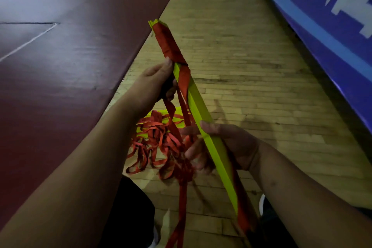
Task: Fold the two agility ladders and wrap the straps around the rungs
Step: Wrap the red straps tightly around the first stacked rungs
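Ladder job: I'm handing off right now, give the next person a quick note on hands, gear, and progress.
Left hand: grips the stacked yellow rungs just below the wrapped red strap.
Right hand: holds the bundle lower down.
Done: rungs folded, far end wrapped.
Left: wind the loose strap hanging down; then the second ladder, a tangled pile on the wooden floor.

Open wooden floor (251, 70) right of the rung bundle (201, 106); tangled straps (159, 143) beneath, red mat (70, 56) crowding left.
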Demonstrator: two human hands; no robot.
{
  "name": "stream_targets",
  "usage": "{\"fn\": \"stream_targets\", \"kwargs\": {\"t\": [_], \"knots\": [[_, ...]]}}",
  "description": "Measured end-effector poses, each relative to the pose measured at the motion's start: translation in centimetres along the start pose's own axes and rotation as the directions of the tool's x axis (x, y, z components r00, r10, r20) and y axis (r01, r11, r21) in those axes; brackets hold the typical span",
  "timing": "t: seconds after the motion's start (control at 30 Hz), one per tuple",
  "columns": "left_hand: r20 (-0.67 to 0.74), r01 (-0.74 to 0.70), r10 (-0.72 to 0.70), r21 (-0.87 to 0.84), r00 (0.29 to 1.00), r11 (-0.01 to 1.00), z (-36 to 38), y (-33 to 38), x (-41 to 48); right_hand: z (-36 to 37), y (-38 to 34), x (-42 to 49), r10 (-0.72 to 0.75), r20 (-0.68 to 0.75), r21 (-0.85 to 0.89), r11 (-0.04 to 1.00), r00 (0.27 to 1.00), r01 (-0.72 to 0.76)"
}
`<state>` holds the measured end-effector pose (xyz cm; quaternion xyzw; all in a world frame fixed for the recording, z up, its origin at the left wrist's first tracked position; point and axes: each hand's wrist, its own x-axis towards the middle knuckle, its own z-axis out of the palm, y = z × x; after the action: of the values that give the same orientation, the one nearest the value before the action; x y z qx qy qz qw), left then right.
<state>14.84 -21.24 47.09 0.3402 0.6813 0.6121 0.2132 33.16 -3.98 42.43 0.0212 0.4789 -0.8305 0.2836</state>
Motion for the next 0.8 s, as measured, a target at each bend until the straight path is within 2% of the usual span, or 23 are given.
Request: {"fn": "stream_targets", "kwargs": {"t": [0.07,0.23,0.47,0.67,0.8], "knots": [[-0.003,-0.009,0.009,0.056,1.0,0.998,-0.4,-0.2,-0.1,-0.1,-0.4,-0.3,-0.028,-0.088,0.0,1.0,0.996,0.028],[-0.056,0.033,-0.024,0.164,0.998,0.986,-0.7,-0.6,-0.1,-0.5,-0.7,-0.1,0.012,-0.182,-0.089,0.996,0.983,-0.029],[-0.141,0.081,-0.056,0.184,0.988,0.979,-0.5,-0.9,0.0,-1.4,-0.1,0.8,-0.058,-0.345,-0.193,0.981,0.937,-0.011],[-0.272,0.188,-0.075,0.418,0.959,0.889,0.2,-1.5,0.2,-2.1,0.9,1.8,-0.141,-0.517,-0.249,0.968,0.844,0.009],[-0.305,0.254,-0.121,0.447,0.945,0.858,0.9,-1.0,0.3,-2.2,1.1,2.2,-0.161,-0.612,-0.282,0.959,0.774,-0.023]]}}
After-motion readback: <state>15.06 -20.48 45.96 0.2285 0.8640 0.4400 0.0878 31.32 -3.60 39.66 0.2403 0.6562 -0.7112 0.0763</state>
